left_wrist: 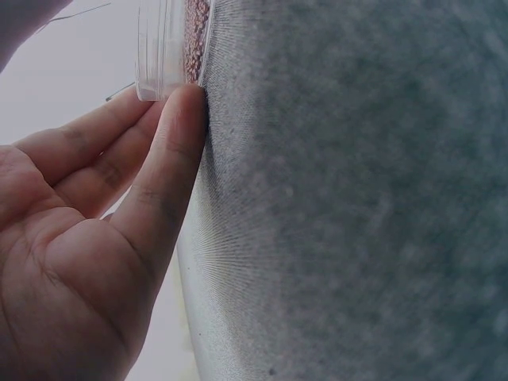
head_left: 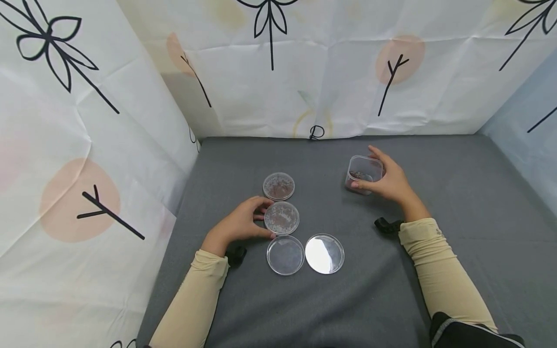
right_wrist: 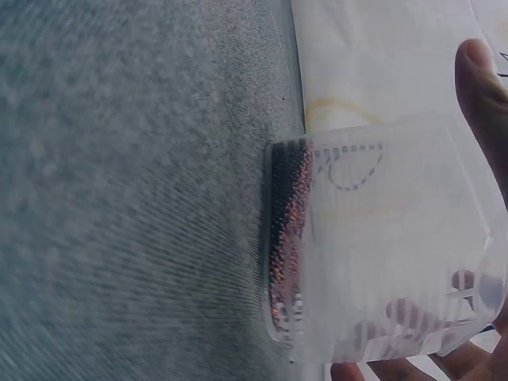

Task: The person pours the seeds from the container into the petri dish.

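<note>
My left hand [head_left: 241, 220] holds a round clear petri dish [head_left: 282, 218] by its edge, thumb on the near side and fingers on the far side. Small reddish-brown grains show low in this dish [left_wrist: 171, 48] in the left wrist view. Over to the right, my right hand [head_left: 387, 179] grips a squarish clear plastic container [head_left: 364, 169] between thumb and fingers. Dark and reddish grains [right_wrist: 287, 238] lie in a layer at its bottom, which is at the cloth. Beyond the held dish sits another petri dish [head_left: 278, 186] with brownish contents.
Toward me lie a clear round dish [head_left: 285, 255] and, beside it on the right, a similar one [head_left: 324, 253] with a bright reflection. Grey cloth [head_left: 370, 299] covers the table. White patterned fabric [head_left: 330, 87] hangs at the back and sides.
</note>
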Demonstrator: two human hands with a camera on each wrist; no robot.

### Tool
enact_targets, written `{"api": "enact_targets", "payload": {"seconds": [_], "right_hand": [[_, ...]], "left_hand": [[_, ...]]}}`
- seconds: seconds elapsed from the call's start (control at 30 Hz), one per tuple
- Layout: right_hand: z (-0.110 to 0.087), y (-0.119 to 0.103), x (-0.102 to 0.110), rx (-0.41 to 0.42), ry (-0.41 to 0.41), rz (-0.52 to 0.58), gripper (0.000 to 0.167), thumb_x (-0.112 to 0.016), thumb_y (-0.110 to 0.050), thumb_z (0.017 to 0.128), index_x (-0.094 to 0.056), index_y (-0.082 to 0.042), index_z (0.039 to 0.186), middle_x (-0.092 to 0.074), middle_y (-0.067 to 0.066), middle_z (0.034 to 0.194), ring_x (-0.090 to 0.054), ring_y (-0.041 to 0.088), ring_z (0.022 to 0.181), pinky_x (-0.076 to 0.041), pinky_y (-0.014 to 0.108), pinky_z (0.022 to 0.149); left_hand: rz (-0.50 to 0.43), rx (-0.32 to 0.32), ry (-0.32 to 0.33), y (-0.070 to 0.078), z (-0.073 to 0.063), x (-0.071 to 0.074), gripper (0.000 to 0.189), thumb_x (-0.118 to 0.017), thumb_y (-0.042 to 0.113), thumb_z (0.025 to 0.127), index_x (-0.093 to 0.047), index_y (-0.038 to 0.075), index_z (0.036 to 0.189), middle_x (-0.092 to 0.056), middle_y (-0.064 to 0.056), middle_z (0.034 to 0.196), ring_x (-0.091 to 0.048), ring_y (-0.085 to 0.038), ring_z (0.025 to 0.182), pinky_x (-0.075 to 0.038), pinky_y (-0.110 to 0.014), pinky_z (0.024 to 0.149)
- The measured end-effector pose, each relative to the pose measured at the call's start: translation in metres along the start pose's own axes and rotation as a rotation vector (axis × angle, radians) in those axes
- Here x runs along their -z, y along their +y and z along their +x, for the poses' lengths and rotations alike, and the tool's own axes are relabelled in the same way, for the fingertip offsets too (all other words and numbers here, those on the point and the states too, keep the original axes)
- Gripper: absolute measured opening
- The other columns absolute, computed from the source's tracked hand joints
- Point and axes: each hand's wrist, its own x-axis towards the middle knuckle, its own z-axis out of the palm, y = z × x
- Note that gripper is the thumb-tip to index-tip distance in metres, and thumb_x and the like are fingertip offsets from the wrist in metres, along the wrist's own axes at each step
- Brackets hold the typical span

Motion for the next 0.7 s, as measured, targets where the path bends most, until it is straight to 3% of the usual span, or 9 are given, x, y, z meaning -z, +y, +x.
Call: {"api": "enact_targets", "payload": {"seconds": [0.17,0.43,0.7], "right_hand": [[-0.0011,0.0026,-0.0030,-0.001,-0.011,0.090,0.114,-0.098,-0.022,0.076,-0.032,-0.032,0.168,-0.046,0.020,0.164,-0.045,0.040,0.151,-0.040,0.065,0.118],[-0.0017,0.0046,-0.0054,-0.021,-0.009,0.121,0.110,-0.096,-0.021,0.079,-0.032,-0.032,0.168,-0.045,0.022,0.163,-0.047,0.041,0.150,-0.042,0.065,0.117],[0.0011,0.0080,-0.0075,-0.035,-0.031,0.156,0.106,-0.096,-0.019,0.079,-0.036,-0.022,0.167,-0.046,0.021,0.163,-0.048,0.043,0.149,-0.044,0.062,0.116]], "left_hand": [[0.001,-0.001,0.002,-0.0004,0.0000,0.0004,0.087,-0.099,0.012,0.073,-0.055,0.003,0.148,-0.058,-0.014,0.141,-0.062,-0.031,0.128,-0.058,-0.038,0.108],[0.014,0.004,0.001,0.0012,-0.0009,0.0008,0.087,-0.099,0.015,0.074,-0.055,0.004,0.148,-0.058,-0.014,0.141,-0.062,-0.031,0.128,-0.057,-0.040,0.109],[0.015,-0.001,0.001,-0.0011,-0.0005,0.0008,0.087,-0.099,0.015,0.074,-0.055,0.004,0.148,-0.058,-0.014,0.141,-0.062,-0.031,0.128,-0.058,-0.040,0.108]]}}
